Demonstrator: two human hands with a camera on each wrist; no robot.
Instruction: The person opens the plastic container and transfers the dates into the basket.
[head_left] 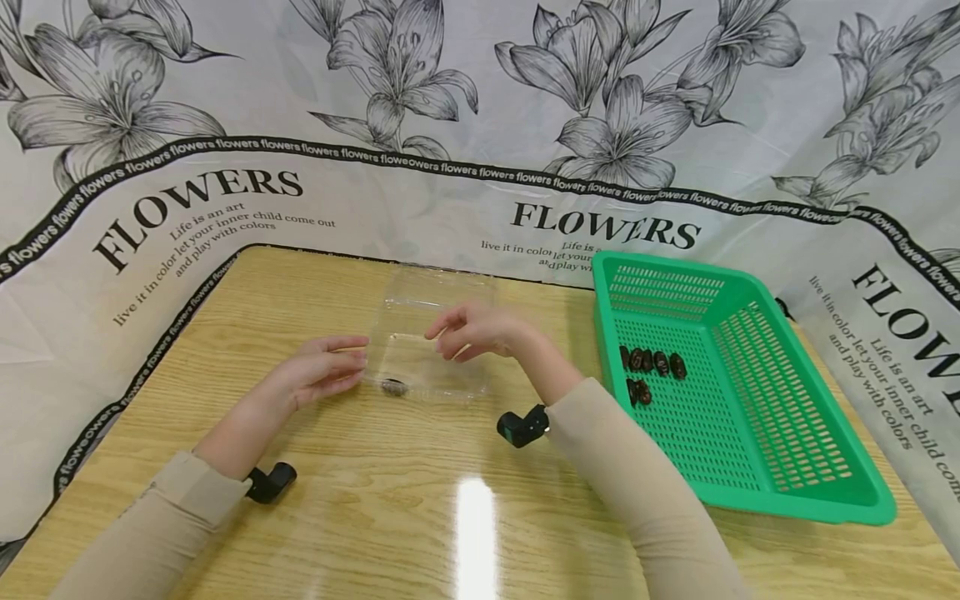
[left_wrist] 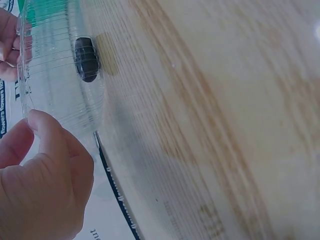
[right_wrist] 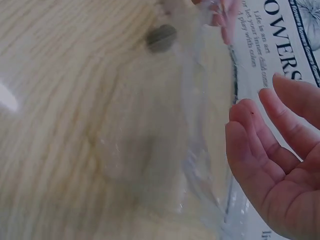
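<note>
A clear plastic clamshell box point(head_left: 431, 371) lies on the table with its lid point(head_left: 442, 287) folded back toward the wall. One dark brown date point(head_left: 393, 387) sits in the box's near left corner; the left wrist view shows the same date point(left_wrist: 87, 59) through the clear side. My left hand point(head_left: 318, 371) pinches the left rim of the box between thumb and fingertips. Over the box hovers my right hand point(head_left: 480, 331), its fingers loosely bent and nothing between them. The right wrist view shows that hand point(right_wrist: 280, 155) apart from the plastic.
To the right stands a green plastic basket point(head_left: 817, 400) with slotted walls. Several dark dates point(head_left: 660, 362) lie in two rows at its left side. A floral printed cloth point(head_left: 420, 192) rises behind the wooden table point(head_left: 360, 517).
</note>
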